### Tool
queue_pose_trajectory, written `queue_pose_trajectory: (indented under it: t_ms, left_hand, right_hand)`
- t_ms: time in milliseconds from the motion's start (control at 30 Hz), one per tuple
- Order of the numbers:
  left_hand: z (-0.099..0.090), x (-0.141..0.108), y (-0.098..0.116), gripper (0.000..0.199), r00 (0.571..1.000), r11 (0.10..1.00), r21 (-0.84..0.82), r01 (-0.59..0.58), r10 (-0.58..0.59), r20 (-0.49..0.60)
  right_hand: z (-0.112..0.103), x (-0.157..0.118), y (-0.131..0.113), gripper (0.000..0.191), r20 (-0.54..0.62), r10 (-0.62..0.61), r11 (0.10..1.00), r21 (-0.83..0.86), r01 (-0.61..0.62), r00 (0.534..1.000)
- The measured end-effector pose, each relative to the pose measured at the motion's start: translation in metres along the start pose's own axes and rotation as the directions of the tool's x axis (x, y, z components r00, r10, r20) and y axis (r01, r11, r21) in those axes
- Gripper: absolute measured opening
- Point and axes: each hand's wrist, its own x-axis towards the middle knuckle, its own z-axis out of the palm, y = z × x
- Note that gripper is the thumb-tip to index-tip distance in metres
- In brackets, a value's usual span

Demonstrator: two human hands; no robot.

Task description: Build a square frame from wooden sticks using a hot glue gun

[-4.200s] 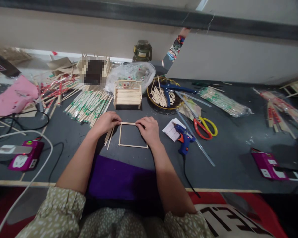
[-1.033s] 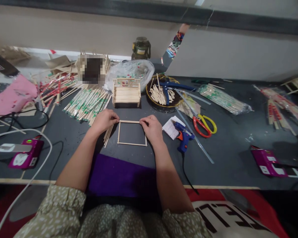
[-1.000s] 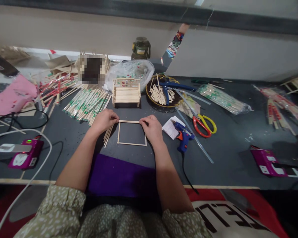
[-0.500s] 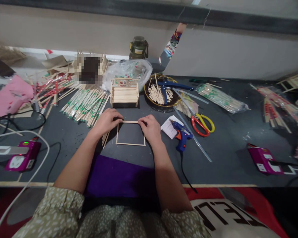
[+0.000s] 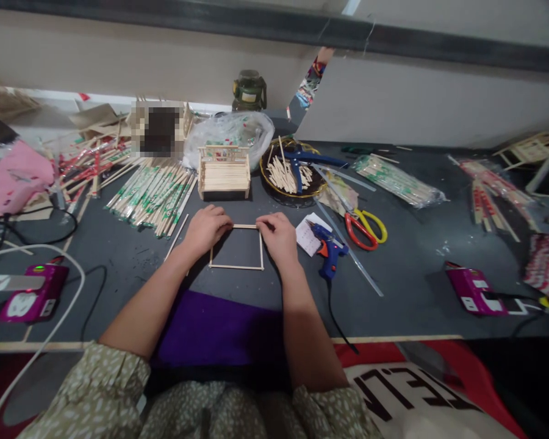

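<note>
A square frame of thin wooden sticks (image 5: 236, 267) lies flat on the dark grey table. My left hand (image 5: 209, 228) pinches the left end of its far side, covering that corner. At the far right corner, the fingertips of my right hand (image 5: 277, 236) are closed on the same side. Beyond the frame stands a small bench made of sticks (image 5: 224, 177). Loose sticks (image 5: 177, 236) lie beside my left hand, partly hidden by it. To the right of my right hand, a blue glue gun (image 5: 330, 253) rests near a piece of white paper (image 5: 307, 235).
Wrapped chopsticks (image 5: 149, 195) lie at the left; a basket of short sticks (image 5: 281, 174) is behind. Scissors (image 5: 366, 230) and clear glue sticks (image 5: 363, 274) lie right. Purple power strips (image 5: 34, 292) flank the work area, with cables. A purple cloth (image 5: 219, 332) covers the near edge.
The view has shifted slightly. My left hand has slid a little to the right along the frame's far side, uncovering a loose stick at its left. My right hand keeps its hold.
</note>
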Motion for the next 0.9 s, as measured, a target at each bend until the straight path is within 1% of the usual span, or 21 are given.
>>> queue_pose_trajectory:
  t_ms: [67, 133, 267, 367, 600, 900]
  left_hand:
    - [-0.001, 0.0, 0.001, 0.018, 1.0, 1.0, 0.014, 0.003, -0.003, 0.0]
    - [-0.001, 0.001, 0.002, 0.018, 1.0, 1.0, 0.021, 0.014, -0.014, 0.006]
    - [-0.001, 0.001, 0.003, 0.018, 1.0, 0.999, 0.01, 0.03, -0.03, 0.005]
    - [0.001, 0.0, 0.002, 0.019, 1.0, 1.0, 0.017, 0.021, -0.021, -0.01]
    - [0.003, 0.0, 0.0, 0.02, 1.0, 1.0, 0.027, 0.005, -0.004, -0.027]
    - [-0.001, 0.0, 0.004, 0.019, 1.0, 0.999, 0.035, 0.009, -0.009, -0.006]
  right_hand:
    - [-0.006, -0.001, 0.004, 0.019, -0.061, 0.036, 0.999, 0.002, -0.036, 0.997]
    - [-0.01, -0.002, 0.009, 0.018, -0.074, 0.074, 0.997, -0.027, -0.077, 0.994]
    - [-0.011, -0.002, 0.014, 0.018, 0.012, 0.114, 0.988, -0.103, -0.112, 0.993]
    - [-0.009, -0.002, 0.014, 0.019, 0.065, 0.126, 0.986, -0.117, -0.118, 0.99]
    - [-0.005, 0.0, 0.015, 0.019, 0.062, 0.116, 0.99, -0.083, -0.111, 0.991]
    - [-0.005, 0.001, 0.012, 0.019, 0.09, 0.143, 0.985, -0.11, -0.133, 0.986]
